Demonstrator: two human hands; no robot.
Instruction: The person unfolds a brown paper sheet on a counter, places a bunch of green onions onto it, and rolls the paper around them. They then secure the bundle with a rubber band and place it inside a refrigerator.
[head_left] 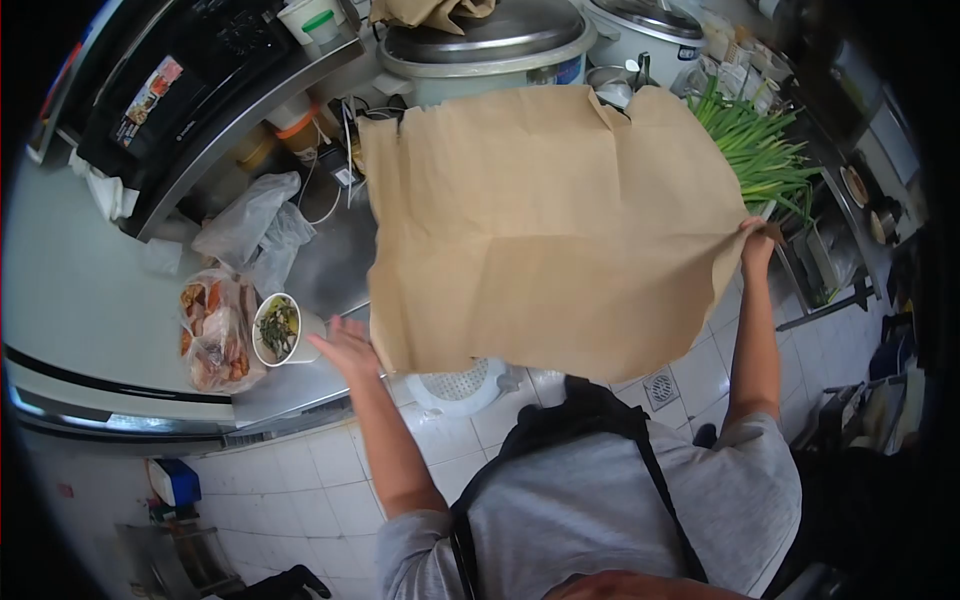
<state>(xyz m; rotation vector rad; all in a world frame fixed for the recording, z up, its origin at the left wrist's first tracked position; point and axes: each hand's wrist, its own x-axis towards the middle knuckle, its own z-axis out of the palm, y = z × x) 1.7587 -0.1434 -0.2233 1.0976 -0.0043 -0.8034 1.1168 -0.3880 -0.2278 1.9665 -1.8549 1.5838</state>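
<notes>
A large sheet of brown kraft paper (560, 240), creased and torn along its edges, is spread out in front of me. My right hand (757, 248) grips its right edge, where the paper bunches into a fold. At the lower left edge of the sheet is my left hand (347, 348), its fingers stretched out toward a white paper bowl (312, 335). Chopped greens and yellowish pieces fill that bowl. Directly left of it sits a clear plastic bag (222, 335) of reddish-orange and pale food pieces.
Green onions (750, 145) lie in a bunch behind the paper's right side. Two large lidded cookers (485, 50) stand at the back. Crumpled plastic bags (250, 230) rest on the steel counter (335, 270). On the tiled floor is a white perforated stool (458, 390).
</notes>
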